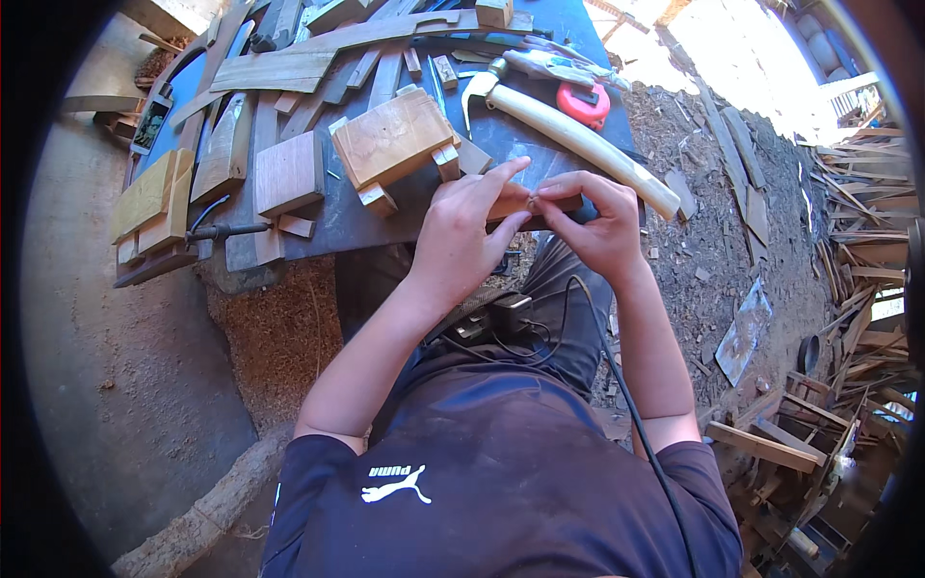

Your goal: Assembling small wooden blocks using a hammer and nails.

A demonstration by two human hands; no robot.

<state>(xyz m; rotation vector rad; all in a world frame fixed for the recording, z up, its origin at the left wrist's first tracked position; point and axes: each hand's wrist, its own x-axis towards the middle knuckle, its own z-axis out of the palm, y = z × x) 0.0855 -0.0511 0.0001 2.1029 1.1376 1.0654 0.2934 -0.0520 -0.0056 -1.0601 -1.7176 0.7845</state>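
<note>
My left hand (462,223) and my right hand (602,220) meet at the near edge of the dark table. Both pinch around a tiny thing (533,202) between the fingertips, too small to name. The left index finger points forward, away from me. Behind and under the fingers lies a brown strip of wood (565,205), partly hidden by the hands. Just beyond the hands lies a claw hammer (578,144) with a pale wooden handle, its head to the far left. To the left of my left hand sits a wooden block (393,137) raised on smaller pieces.
A red tape measure (583,103) lies beyond the hammer. Wood offcuts and curved boards (275,69) crowd the table's left and far side. A clamp (226,231) and a phone (152,125) are at the left. A black cable (626,400) runs over my lap. Scrap wood (862,250) is heaped at right.
</note>
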